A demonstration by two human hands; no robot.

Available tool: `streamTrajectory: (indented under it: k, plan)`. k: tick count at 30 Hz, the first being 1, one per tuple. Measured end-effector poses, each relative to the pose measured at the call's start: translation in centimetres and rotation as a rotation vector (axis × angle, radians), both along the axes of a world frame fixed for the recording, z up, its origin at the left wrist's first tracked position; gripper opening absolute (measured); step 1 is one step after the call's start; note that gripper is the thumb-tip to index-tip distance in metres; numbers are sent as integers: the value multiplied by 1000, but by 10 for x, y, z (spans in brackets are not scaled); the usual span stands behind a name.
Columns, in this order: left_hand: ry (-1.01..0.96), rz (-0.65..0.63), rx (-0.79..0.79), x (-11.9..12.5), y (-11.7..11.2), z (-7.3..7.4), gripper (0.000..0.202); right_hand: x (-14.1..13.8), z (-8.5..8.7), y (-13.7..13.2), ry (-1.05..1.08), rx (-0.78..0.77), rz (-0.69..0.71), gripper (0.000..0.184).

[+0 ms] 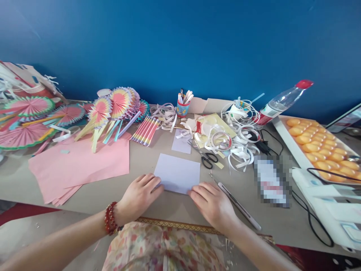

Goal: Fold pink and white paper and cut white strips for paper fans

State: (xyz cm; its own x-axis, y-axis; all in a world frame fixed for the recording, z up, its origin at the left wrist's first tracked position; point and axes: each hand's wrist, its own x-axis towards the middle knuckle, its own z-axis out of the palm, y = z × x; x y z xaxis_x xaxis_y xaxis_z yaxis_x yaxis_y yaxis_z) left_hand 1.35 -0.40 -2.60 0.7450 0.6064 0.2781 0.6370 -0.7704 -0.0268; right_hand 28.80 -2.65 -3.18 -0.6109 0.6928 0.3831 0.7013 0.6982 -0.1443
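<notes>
A pale lavender sheet of paper (178, 171) lies on the grey table in front of me. My left hand (142, 194) grips its near left corner, fingers bent and thumb at the edge. At the near right corner, my right hand (212, 203) holds the paper with its fingers curled together. To the right of that hand lies a slim craft knife (239, 206). Black-handled scissors (209, 160) rest just beyond the sheet's right side. A smaller lavender piece (182, 142) lies behind the sheet, and a pleated striped paper (145, 130) is at its back left.
Pink sheets (84, 160) and folded paper fans (118, 103) spread across the left. A pen cup (182, 109), curled paper strips (242, 143) and a red-capped bottle (282, 101) stand or lie behind. On the right are a white device (316, 203), cables and a tray of orange domes (318, 145).
</notes>
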Motion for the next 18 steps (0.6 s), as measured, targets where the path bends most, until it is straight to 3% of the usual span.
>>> streamTrajectory:
  k: [9, 18]
  plan:
    - [-71, -6, -158, -3, 5, -6, 30, 13, 2, 1, 88, -149, -57, 24]
    - [-334, 126, -562, -5, 24, -2, 19, 16, -5, 22, 187, -429, -148, 20]
